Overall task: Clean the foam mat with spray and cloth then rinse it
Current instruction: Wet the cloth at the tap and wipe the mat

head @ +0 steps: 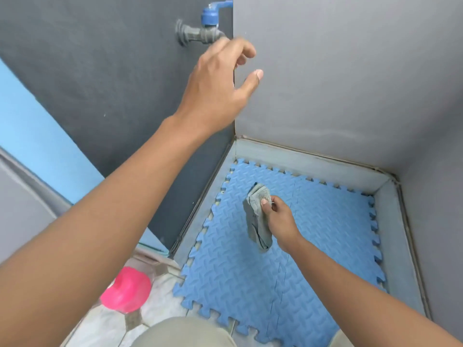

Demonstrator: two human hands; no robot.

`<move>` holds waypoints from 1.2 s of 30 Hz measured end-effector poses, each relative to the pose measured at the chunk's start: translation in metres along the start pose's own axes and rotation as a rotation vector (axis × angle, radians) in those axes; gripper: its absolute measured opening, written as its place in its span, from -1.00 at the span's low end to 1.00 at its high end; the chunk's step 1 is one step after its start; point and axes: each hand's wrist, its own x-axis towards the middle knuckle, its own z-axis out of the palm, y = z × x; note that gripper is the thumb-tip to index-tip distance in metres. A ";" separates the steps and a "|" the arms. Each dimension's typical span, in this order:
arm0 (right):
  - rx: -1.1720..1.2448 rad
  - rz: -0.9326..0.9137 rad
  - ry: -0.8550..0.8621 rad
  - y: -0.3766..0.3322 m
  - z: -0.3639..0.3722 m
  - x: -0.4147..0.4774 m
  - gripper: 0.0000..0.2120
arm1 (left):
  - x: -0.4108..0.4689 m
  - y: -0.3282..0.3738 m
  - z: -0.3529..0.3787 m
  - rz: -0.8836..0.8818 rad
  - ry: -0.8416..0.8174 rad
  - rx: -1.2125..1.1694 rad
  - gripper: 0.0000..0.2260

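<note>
A blue foam mat [313, 246] with jigsaw edges lies flat on the floor of a grey-walled corner. My right hand [279, 217] hovers over its middle, shut on a grey cloth [256, 216] that hangs down limp. My left hand [220, 86] is raised high, fingers spread and curled, just below and right of a grey wall tap [198, 33] with a blue handle [211, 15]. It holds nothing and does not touch the tap. No water runs from the tap. No spray bottle is clearly visible.
A pink plastic lid or container [126, 290] sits on the tiled floor left of the mat. Grey walls [350, 71] enclose the mat at the back and right, a dark wall [100, 71] at the left. My knees show at the bottom edge.
</note>
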 end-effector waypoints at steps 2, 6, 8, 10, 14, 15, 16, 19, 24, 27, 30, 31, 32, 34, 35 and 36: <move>0.034 -0.022 0.023 -0.016 -0.007 0.002 -0.85 | 0.041 0.002 -0.010 0.018 0.071 0.122 -0.66; 0.115 -0.010 0.060 -0.037 -0.009 0.005 -0.82 | 0.110 -0.010 -0.012 -0.120 -0.013 0.399 -0.57; 0.165 0.005 0.070 -0.042 -0.004 0.009 -0.80 | 0.129 -0.016 -0.005 -0.334 -0.153 0.451 -0.57; 0.202 0.021 0.066 -0.047 0.002 0.016 -0.76 | 0.141 -0.021 0.001 -0.417 -0.241 0.473 -0.58; 0.264 0.051 0.044 -0.059 0.012 0.026 -0.73 | 0.148 -0.024 0.001 -0.398 -0.302 0.477 -0.68; 0.287 0.054 0.051 -0.061 0.015 0.026 -0.72 | 0.148 -0.026 0.001 -0.386 -0.305 0.457 -0.70; 0.307 0.065 0.064 -0.063 0.017 0.026 -0.71 | 0.148 -0.027 0.001 -0.374 -0.310 0.433 -0.71; 0.373 0.167 0.148 -0.065 0.016 0.026 -0.68 | 0.145 -0.030 -0.001 -0.356 -0.351 0.335 -0.64; 0.514 0.275 0.227 -0.064 -0.001 0.025 -0.59 | 0.142 -0.030 -0.006 -0.310 -0.383 0.204 -0.61; 0.558 0.287 0.242 -0.064 -0.009 0.024 -0.49 | 0.142 -0.031 -0.007 -0.281 -0.391 0.173 -0.59; 0.578 0.268 0.215 -0.065 -0.008 0.021 -0.48 | 0.140 -0.031 -0.007 -0.263 -0.392 0.159 -0.58; 0.581 0.269 0.207 -0.064 -0.006 0.021 -0.49 | 0.140 -0.032 -0.007 -0.262 -0.390 0.161 -0.59; 0.586 0.270 0.192 -0.063 -0.004 0.021 -0.49 | 0.140 -0.031 -0.006 -0.260 -0.388 0.168 -0.59; 0.594 0.276 0.162 -0.061 0.001 0.019 -0.50 | 0.139 -0.031 -0.006 -0.254 -0.383 0.175 -0.60; 0.592 0.276 0.154 -0.060 0.004 0.018 -0.50 | 0.139 -0.031 -0.006 -0.254 -0.381 0.172 -0.60; 0.585 0.277 0.150 -0.060 0.006 0.017 -0.50 | 0.138 -0.031 -0.006 -0.256 -0.383 0.166 -0.61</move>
